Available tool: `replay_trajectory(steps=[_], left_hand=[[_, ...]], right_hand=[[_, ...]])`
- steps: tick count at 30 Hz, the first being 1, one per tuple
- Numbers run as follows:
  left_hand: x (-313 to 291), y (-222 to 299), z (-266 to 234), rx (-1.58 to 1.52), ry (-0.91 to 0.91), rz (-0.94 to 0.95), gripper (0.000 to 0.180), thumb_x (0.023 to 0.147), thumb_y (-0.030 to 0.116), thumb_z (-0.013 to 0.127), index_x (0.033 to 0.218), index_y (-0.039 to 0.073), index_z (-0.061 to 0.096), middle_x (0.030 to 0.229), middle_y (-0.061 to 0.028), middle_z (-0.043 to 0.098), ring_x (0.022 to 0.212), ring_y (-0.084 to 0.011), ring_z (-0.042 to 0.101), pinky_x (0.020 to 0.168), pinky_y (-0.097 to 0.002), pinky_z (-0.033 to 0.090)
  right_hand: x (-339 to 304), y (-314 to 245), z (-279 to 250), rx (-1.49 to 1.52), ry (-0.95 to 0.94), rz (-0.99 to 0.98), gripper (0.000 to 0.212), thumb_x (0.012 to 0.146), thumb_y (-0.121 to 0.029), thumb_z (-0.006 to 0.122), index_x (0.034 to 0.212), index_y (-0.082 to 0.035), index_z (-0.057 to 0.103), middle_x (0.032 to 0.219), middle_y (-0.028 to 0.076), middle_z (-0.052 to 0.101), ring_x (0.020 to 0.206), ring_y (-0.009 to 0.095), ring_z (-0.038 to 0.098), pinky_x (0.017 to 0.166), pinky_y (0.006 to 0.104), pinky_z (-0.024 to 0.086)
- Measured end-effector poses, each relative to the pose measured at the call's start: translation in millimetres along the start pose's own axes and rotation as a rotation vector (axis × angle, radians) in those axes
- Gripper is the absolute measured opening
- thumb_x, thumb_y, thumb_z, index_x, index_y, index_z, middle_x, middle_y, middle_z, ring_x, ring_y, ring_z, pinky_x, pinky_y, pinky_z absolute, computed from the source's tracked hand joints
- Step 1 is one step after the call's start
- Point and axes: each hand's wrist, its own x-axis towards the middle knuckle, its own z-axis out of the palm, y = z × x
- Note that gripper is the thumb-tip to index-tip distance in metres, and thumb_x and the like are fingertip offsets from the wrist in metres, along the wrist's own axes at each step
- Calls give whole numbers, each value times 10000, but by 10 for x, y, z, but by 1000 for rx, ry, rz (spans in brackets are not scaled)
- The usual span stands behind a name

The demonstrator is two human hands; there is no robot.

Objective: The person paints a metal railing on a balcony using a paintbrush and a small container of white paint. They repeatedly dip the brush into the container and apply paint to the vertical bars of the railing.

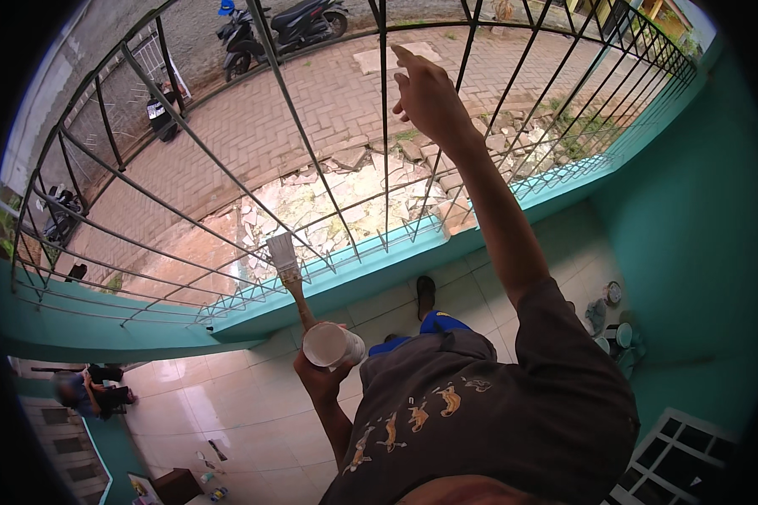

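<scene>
In my left hand [318, 379] is a white cup [329, 346], held from below with its open top toward me. A paintbrush [290, 273] with a wooden handle rises beside the cup from the same hand, its pale, paint-coated bristles pointing up toward the bars. What lies inside the cup is hard to make out. My right arm stretches up and forward to the dark metal railing [385, 143]. Fingers apart, my right hand [434, 101] is close to an upright bar and appears to hold nothing; whether it touches the bar I cannot tell.
The railing stands on a turquoise low wall [337, 284]. Outside lie broken stones [345, 189] and brick paving, with a parked motorbike [290, 32]. At the lower left a person [97, 391] sits near the tiled floor [253, 412]. Several containers [619, 337] stand by the right wall.
</scene>
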Motion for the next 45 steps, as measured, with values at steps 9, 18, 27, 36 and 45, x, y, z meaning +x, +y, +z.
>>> replay_trajectory(steps=[9,18,27,36,45], left_hand=[[-96,21,2,-1,49,-46,760,570,175,912,1211,-40,565,1066,-158,695,1028,-249,660,931,-402,515],[-57,-4,-61,-15,34,-23,807,582,212,925,1241,-54,543,1086,-185,685,1057,-256,651,943,-406,507],[-35,33,-13,35,22,-1,772,599,267,923,1209,-45,567,1064,-148,691,1035,-248,656,916,-387,516],[-81,82,2,27,25,-22,758,609,287,911,1203,-39,572,1057,-143,690,1017,-244,660,903,-387,522],[-127,75,-20,13,35,-12,804,596,321,931,1214,-40,564,1077,-154,682,1037,-256,657,896,-390,531]], right_hand=[[-59,-328,20,50,440,-297,382,834,-423,752,879,-68,620,752,33,668,672,155,664,578,295,500],[190,-387,-161,-57,432,-518,234,913,-270,681,805,-73,617,667,42,642,518,173,613,474,305,450],[-122,-375,-334,410,199,-1,243,987,-216,585,870,-5,614,614,20,582,488,74,543,468,230,409],[-122,-126,-47,511,2,-82,266,1001,-251,550,1134,-47,660,1018,97,718,918,171,694,771,313,548],[78,-336,-119,1140,-136,-28,273,971,-325,614,1049,-75,690,896,25,679,825,127,622,809,309,479]])
